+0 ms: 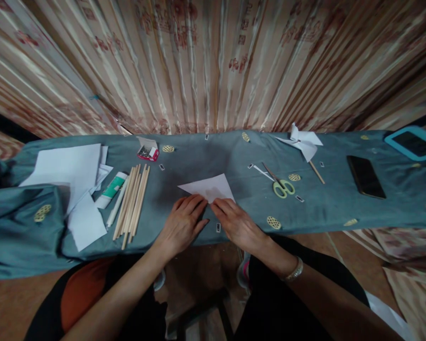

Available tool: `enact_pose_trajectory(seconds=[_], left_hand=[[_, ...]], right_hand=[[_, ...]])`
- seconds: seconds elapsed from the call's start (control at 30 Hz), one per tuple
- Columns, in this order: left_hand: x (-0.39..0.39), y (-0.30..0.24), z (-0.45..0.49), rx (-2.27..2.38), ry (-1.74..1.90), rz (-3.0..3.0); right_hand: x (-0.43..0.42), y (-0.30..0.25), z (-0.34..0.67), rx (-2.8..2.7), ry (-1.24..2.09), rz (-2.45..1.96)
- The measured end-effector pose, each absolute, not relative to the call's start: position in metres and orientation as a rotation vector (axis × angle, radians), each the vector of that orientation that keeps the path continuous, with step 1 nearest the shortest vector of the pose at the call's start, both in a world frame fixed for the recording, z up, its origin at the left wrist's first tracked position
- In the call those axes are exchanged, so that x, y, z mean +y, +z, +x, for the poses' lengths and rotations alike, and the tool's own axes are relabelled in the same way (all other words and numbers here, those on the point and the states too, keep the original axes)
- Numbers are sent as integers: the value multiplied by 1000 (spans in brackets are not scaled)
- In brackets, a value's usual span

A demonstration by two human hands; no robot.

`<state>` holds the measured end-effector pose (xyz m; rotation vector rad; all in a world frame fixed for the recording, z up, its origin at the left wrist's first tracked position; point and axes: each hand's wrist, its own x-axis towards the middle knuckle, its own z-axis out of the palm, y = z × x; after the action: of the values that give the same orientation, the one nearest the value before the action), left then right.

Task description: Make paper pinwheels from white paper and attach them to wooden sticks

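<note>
A white sheet of paper [215,185], folded to a triangle, lies on the table before me. My left hand [184,220] presses its fingertips on the near edge, with the thumb held apart. Close beside it, my right hand [236,222] has its fingers curled down on the same edge, towards the right corner. Both hands cover part of the fold. Scissors [283,186] with green handles lie right of the paper, and thin paper strips [263,172] lie by their blades. Farther right is a white paper pinwheel [304,142] on a wooden stick [316,171].
Wooden sticks [133,203], a glue tube [111,189] and white paper sheets [69,168] lie on the left. A small open red box [148,152] stands behind. On the right are a phone [366,176] and a blue-framed tablet [415,143]. A curtain [213,71] hangs behind the table.
</note>
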<state>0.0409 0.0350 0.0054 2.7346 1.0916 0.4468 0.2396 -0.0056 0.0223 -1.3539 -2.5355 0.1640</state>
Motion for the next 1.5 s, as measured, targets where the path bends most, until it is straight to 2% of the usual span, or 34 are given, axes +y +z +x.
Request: enact_pose_trajectory(seconds=[0.43, 0.63, 0.77, 0.9, 1.5], left_hand=[[58, 7, -2, 1350, 517, 2683], [45, 12, 8, 1283, 720, 2743], [34, 10, 26, 1012, 570, 2810], [34, 5, 32, 1075, 399, 2740], [38, 6, 26, 1149, 392, 2725]], right_hand=[[-36, 16, 275, -2479, 6, -1398], [-35, 16, 276, -2449, 23, -1400], [-32, 17, 274, -2447, 59, -1372], [-31, 16, 275, -2446, 68, -1363], [-51, 28, 303, -2466, -73, -1426]])
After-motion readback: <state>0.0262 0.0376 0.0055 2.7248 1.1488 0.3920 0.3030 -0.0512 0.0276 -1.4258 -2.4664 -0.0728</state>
